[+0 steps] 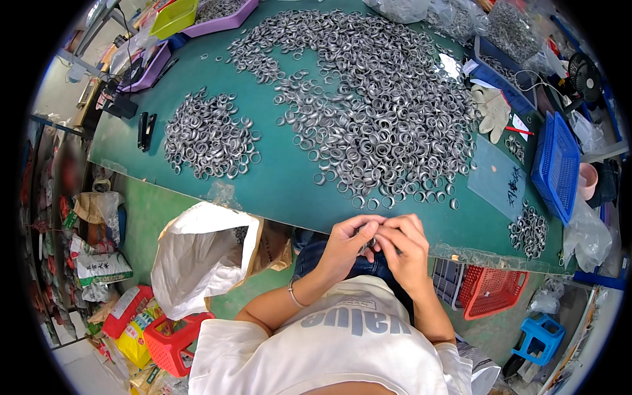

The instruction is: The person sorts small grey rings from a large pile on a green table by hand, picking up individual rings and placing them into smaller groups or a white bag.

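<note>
My left hand and my right hand meet just off the near edge of the green table, fingers bent and closed. Between them a little grey metal shows, apparently metal rings like those on the table; the fingers cover most of it. What exactly the right fingertips pinch is hidden. Beyond my hands spreads a large heap of grey metal rings. A smaller heap of the same rings lies to the left, and a little group of rings sits at the table's right corner.
A white-lined sack stands open below the table edge at left. On the green table lie a black stapler, a glove and a clear sheet. Blue baskets stand at right; a red crate is underneath.
</note>
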{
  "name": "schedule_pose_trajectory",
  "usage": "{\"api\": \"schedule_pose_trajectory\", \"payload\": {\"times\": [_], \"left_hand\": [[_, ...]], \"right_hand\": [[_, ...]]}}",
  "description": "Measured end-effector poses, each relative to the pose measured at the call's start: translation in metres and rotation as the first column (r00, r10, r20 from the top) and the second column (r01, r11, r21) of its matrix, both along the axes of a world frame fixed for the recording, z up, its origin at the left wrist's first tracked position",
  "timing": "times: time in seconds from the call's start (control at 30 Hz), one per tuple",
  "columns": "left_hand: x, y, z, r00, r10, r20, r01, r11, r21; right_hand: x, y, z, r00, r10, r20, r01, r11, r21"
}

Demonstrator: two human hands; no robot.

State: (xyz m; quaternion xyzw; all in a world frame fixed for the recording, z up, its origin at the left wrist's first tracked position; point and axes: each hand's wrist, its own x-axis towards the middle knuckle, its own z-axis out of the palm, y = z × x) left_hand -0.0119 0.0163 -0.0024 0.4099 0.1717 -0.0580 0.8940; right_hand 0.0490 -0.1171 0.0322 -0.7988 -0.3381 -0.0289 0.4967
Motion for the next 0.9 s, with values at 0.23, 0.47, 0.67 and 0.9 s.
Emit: {"api": "schedule_pose_trajectory", "payload": {"times": [0.23, 0.47, 0.67, 0.9], "left_hand": [[0.000, 0.003, 0.004, 0.997, 0.062, -0.035, -0.066, 0.991, -0.117], [0.000, 0.000, 0.006, 0.991, 0.089, -0.104, -0.100, 0.989, -0.107], [0.002, 0.002, -0.004, 0.990, 0.129, -0.054, -0.137, 0.974, -0.178], [0.017, -0.002, -0.001, 0.979, 0.201, -0.038, -0.205, 0.956, -0.209]], "right_hand": [[0.039, 0.008, -0.021, 0.936, -0.341, 0.083, 0.344, 0.939, -0.017], [0.056, 0.033, -0.038, 0.872, -0.441, 0.213, 0.475, 0.867, -0.148], [0.037, 0.012, -0.041, 0.878, -0.287, -0.382, 0.353, 0.929, 0.114], [0.032, 0.012, -0.040, 0.781, -0.075, -0.620, 0.337, 0.886, 0.318]]}}
